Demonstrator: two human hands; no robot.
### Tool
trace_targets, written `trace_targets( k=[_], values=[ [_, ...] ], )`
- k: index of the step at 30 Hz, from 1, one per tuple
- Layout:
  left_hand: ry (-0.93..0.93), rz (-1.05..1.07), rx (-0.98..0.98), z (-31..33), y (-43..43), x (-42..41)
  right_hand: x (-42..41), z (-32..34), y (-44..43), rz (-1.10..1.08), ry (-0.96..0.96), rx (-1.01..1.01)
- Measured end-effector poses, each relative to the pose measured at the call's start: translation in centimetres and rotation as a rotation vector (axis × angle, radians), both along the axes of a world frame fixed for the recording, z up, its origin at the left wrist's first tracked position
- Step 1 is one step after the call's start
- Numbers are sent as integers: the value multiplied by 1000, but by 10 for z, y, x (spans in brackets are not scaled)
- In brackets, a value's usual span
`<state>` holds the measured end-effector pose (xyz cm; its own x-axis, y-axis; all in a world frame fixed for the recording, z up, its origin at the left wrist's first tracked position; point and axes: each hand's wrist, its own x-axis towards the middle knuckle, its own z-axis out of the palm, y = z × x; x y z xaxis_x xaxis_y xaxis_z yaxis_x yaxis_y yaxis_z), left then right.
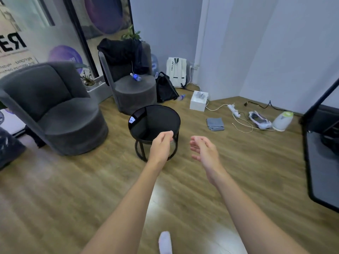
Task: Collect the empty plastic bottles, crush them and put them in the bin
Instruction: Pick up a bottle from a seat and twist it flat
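Observation:
My left hand (pixel 161 143) reaches out over the near rim of a round black side table (pixel 146 123). Its fingers curl round a clear, blurred plastic bottle (pixel 172 142) that mostly hides behind the hand. My right hand (pixel 203 148) hovers beside it, apart from it, with relaxed spread fingers and nothing in it. A blue-labelled bottle (pixel 135 77) lies on the seat of the far grey armchair (pixel 135 90). Another small bottle (pixel 181 97) lies on the floor next to a black backpack (pixel 165 88).
A second grey armchair (pixel 55 107) stands at left. By the wall are a white backpack (pixel 176 71), a large water jug (pixel 154 64), a white box (pixel 199 100), a power strip with cables (pixel 233 110), a folded grey cloth (pixel 215 124) and shoes (pixel 259 120). A dark stand (pixel 321 162) fills the right edge.

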<state>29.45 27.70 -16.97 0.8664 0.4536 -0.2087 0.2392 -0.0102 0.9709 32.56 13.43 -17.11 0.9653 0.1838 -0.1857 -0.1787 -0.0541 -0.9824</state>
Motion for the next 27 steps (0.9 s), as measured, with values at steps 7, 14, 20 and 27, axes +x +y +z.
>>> trace_targets(
  k=[7, 14, 20, 27],
  values=[
    [20, -81, -64, -17, 7, 176, 150, -8, 17, -45, 22, -79],
    [74, -141, -47, -30, 4, 345, 316, -23, 12, -97, 45, -105],
    [105, -68, -39, -44, -5, 493, 472, -33, 6, -32, 50, -97],
    [137, 20, 1, -36, 15, 645, 657, -22, 12, 109, -1, -225]
  ],
)
